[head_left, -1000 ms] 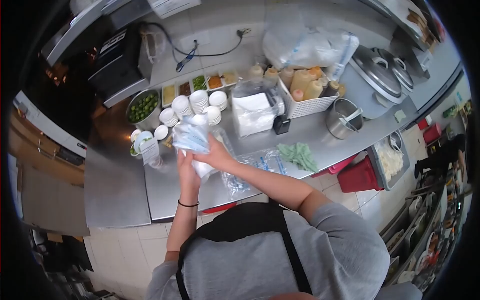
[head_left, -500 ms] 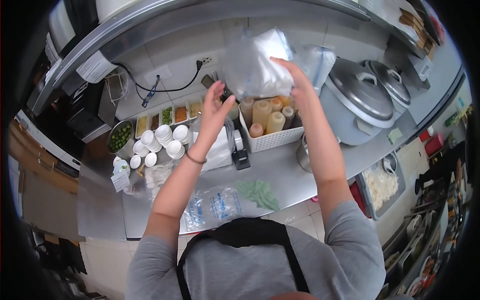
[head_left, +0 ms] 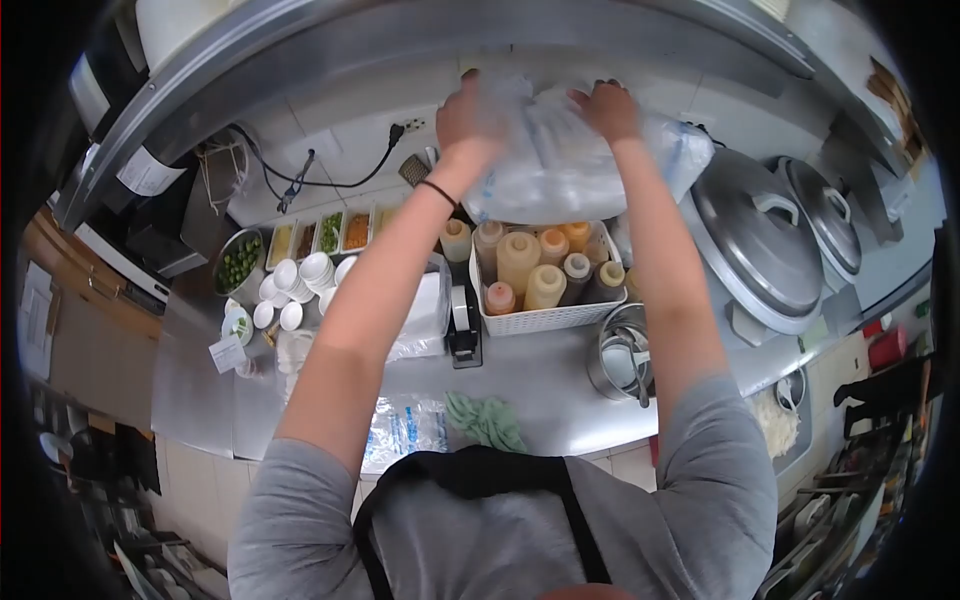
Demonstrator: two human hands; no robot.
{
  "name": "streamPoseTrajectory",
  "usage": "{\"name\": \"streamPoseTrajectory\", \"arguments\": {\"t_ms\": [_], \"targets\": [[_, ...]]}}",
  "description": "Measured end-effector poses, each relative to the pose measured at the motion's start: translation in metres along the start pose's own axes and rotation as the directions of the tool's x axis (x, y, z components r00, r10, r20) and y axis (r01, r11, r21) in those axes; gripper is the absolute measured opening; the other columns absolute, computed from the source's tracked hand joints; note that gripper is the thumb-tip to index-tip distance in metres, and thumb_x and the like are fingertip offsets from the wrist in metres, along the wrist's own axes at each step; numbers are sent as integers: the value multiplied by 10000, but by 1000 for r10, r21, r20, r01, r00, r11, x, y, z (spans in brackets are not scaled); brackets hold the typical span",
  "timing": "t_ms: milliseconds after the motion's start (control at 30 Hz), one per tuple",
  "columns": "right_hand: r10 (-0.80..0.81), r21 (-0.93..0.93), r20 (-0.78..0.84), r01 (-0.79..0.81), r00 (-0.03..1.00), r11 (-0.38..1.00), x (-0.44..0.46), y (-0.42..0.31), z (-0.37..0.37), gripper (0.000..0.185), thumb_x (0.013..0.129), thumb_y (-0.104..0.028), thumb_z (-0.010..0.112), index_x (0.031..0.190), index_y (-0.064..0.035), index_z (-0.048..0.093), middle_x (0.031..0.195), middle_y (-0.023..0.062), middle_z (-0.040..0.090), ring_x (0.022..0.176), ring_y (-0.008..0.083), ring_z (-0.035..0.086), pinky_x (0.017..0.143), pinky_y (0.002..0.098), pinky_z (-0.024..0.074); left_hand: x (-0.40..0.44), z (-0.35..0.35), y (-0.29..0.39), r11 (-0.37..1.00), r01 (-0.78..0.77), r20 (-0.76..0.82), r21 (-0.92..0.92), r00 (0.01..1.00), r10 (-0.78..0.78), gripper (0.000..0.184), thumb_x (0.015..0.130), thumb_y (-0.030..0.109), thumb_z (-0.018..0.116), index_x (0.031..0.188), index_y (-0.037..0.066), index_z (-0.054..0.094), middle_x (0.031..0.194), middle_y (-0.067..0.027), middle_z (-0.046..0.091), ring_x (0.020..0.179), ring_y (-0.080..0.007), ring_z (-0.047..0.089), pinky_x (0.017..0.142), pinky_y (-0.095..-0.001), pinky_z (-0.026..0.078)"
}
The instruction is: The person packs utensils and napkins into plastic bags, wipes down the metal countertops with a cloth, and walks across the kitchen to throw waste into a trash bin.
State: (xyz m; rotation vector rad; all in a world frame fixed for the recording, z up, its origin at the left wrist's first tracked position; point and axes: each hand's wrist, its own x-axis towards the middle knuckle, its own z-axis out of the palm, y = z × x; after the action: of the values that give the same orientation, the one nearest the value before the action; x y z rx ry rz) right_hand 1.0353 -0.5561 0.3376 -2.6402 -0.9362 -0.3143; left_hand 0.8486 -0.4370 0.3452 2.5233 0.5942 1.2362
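Observation:
A bulky bundle of clear plastic bags (head_left: 570,165) is up by the wall, behind the squeeze bottles. My right hand (head_left: 610,112) is on its upper right part, fingers bent and closed on the plastic. At the bundle's left edge is my left hand (head_left: 468,125), touching or very near it; motion smears its fingers, so their grip is unclear. Below the bags stands a white perforated basket (head_left: 555,318) holding several squeeze bottles (head_left: 518,258). A tape dispenser (head_left: 464,325) is left of the basket.
Large lidded pots (head_left: 757,230) stand at right, beside a metal container with utensils (head_left: 622,355). Stacked white cups (head_left: 290,275), condiment trays (head_left: 330,235) and a bowl of green pieces (head_left: 240,262) are at left. A green cloth (head_left: 485,420) lies near the front edge. A metal shelf (head_left: 420,60) overhangs.
My left hand has moved up and right to the bags. The bags have shifted lower and spread out, and my right hand is now on their top. My view has shifted.

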Motion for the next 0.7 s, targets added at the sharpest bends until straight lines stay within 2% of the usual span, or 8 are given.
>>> {"name": "streamPoseTrajectory", "arguments": {"t_ms": [33, 167, 233, 367, 500, 567, 633, 700], "targets": [[-100, -58, -209, 90, 973, 994, -3, -2, 10, 646, 750, -566, 495, 1184, -87, 477, 1197, 192, 461, 1062, 347, 471, 850, 425, 408, 8, 12, -16, 993, -39, 15, -113, 999, 41, 485, 686, 270, 658, 1071, 5, 531, 798, -133, 587, 739, -244, 573, 657, -347, 466], [-288, -209, -173, 251, 942, 945, 1, 1, 72, 531, 828, -456, 433, 1259, -148, 393, 1193, 185, 465, 1072, 336, 468, 882, 419, 391, 28, -17, -19, 955, 34, 55, -294, 998, -19, 309, 727, 194, 610, 965, -2, 601, 669, -86, 598, 600, -171, 563, 578, -294, 467], [-357, -184, 6, 352, 934, 918, 4, 6, 91, 470, 846, -415, 384, 1220, -133, 421, 1176, 144, 481, 1136, 332, 406, 915, 485, 349, 30, -32, -21, 733, 141, 143, -665, 988, -59, 260, 780, 176, 582, 970, 1, 606, 798, -60, 627, 667, -107, 551, 618, -244, 453], [-391, -242, -49, 369, 919, 898, 21, 22, 119, 358, 872, -286, 371, 1185, -137, 462, 1161, 144, 505, 1119, 311, 433, 927, 443, 350, 31, -13, -34, 574, 124, 70, -809, 991, -116, 164, 719, 74, 562, 842, -33, 582, 633, -63, 569, 493, -136, 510, 439, -282, 422], [-178, -206, 342, 259, 923, 944, 24, 4, 61, 303, 874, -169, 412, 1154, -99, 505, 1112, 129, 552, 1074, 248, 491, 917, 358, 367, 27, -35, -39, 674, 163, 180, -721, 983, -46, 222, 713, 47, 558, 920, -32, 561, 707, -77, 584, 524, -130, 525, 458, -244, 439], [-815, -453, 8, 728, 580, 514, 117, 101, 137, 474, 843, -184, 459, 1296, -112, 340, 1229, 152, 463, 1130, 303, 443, 947, 359, 349, 11, -67, -23, 587, 213, 247, -781, 969, -23, 300, 714, 64, 582, 994, -33, 534, 782, -85, 590, 607, -135, 549, 512, -237, 452], [-208, 131, -67, 215, 976, 968, 37, 21, 42, 397, 855, -187, 485, 1237, -91, 441, 1169, 115, 526, 1105, 247, 476, 946, 314, 347, -3, -90, -35, 647, 222, 274, -730, 962, -21, 380, 734, 92, 601, 1076, -35, 497, 850, -94, 589, 686, -133, 558, 576, -234, 453], [-233, 336, -282, 323, 931, 885, -30, -20, -20, 371, 785, -266, 621, 1110, -95, 565, 1065, 155, 582, 976, 219, 560, 809, 281, 421, -23, -119, -44, 616, 201, 270, -761, 963, 20, 395, 759, 115, 602, 1106, -35, 486, 860, -90, 593, 726, -132, 558, 621, -233, 446]]}}
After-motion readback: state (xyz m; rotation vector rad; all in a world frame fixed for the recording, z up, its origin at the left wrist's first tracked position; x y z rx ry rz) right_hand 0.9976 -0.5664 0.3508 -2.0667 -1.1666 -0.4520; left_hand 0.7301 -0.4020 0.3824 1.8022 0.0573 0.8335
